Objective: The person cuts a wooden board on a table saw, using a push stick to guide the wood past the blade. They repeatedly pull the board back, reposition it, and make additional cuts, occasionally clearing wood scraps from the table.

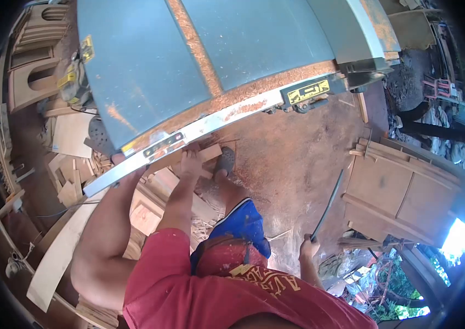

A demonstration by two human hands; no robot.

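My left hand (191, 163) reaches down below the machine's front rail and grips a short wooden board (209, 154); some fingertips are hidden behind the wood. More boards and offcuts (147, 216) lie on the floor under my left forearm. Out to the right, my right hand (309, 248) is closed around the lower end of a long, thin, dark strip (328, 205). The strip points up and away from me, apart from anything else. Its exact kind does not show.
A machine table (145, 60) dusted with sawdust stands ahead, with a pale metal rail (205, 126) along its front. A wooden cabinet (391, 183) is at right. Wooden panels (29, 82) lean at left. My dark clogs (226, 160) stand near the offcuts.
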